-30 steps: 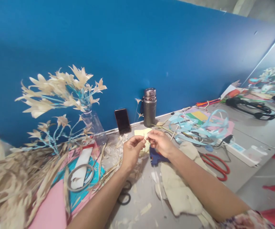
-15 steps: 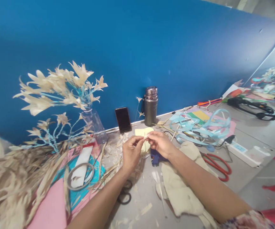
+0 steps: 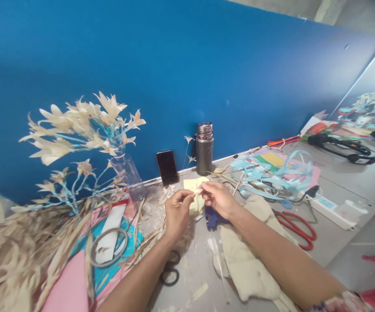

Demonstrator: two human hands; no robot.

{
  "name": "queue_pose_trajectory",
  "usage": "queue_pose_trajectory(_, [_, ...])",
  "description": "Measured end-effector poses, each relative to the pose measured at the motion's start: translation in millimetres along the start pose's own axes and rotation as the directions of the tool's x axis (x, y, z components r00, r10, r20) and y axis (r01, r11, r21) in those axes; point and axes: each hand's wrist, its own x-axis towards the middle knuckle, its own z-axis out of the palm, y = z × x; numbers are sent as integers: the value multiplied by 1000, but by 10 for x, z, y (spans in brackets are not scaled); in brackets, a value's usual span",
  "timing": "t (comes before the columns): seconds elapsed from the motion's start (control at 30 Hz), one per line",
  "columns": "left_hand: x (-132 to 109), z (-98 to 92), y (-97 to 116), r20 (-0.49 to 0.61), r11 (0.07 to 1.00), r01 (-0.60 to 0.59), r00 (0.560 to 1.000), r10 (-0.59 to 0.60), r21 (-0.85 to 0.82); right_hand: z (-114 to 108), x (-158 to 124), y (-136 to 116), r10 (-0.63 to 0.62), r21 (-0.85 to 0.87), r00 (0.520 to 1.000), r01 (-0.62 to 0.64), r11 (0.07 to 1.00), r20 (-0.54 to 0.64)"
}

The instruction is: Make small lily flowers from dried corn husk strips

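Over the littered surface (image 3: 198, 256), blue wall (image 3: 174, 65) filling upper frame, left grip (image 3: 177, 212) and right grip (image 3: 219, 199) are fingertip-pinching a pale scrap (image 3: 198, 191).

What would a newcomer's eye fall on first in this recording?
Probably the broad blue wall filling the upper view, with pale flowers standing out against it at left. Just below centre, the left hand and right hand pinch a small pale piece at their fingertips, above a yellow sheet. Light blue ribbon lies tangled to the right.
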Motion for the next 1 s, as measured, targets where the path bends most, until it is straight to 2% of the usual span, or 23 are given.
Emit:
queue_pose_trajectory(0.3, [33,-20,-30,4,996,19,1000,-19,-87,-29,20,17,13,65,1000,-13,998,-4])
queue_pose_trajectory(0.67, [22,-8,-59,51,997,-11,999,15,-73,-15,16,34,57,34,998,-58,998,29])
queue_pose_trajectory(1.0, [23,-2,-51,-1,995,4,1000,-4,-102,-23,8,29,26,22,997,-27,999,72])
